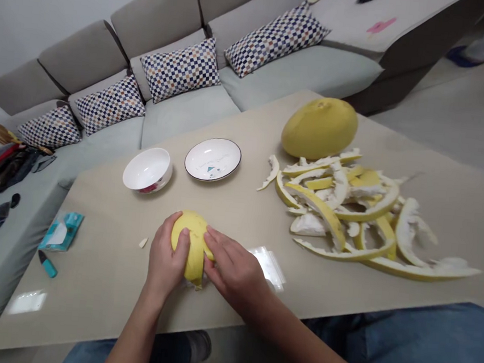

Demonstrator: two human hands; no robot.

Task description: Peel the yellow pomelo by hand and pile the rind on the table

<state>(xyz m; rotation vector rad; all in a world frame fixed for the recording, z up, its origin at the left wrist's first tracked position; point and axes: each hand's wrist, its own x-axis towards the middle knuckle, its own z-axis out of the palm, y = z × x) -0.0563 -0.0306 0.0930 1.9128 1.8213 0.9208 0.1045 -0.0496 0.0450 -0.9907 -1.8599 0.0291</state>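
Between my two hands is a partly peeled pomelo (194, 225), its yellow rind split into strips on top. My left hand (169, 257) wraps around its left side, thumb pressed on the rind. On the right side, my right hand (232, 263) grips the rind with its fingers near a cut; the fingertips are partly hidden. White pith shows at the pomelo's lower edge. A heap of peel strips (328, 218), yellow outside and white inside, lies to the right. Behind the heap sits a whole pomelo (319, 129).
A white bowl (147, 168) and a dark-rimmed plate (212, 160) stand beyond my hands on the table (99, 282). At the left lie a tissue pack (62, 231) and a teal-capped object (48, 265). A small peel scrap (143, 243) lies nearby. A sofa (179, 121) borders the far side.
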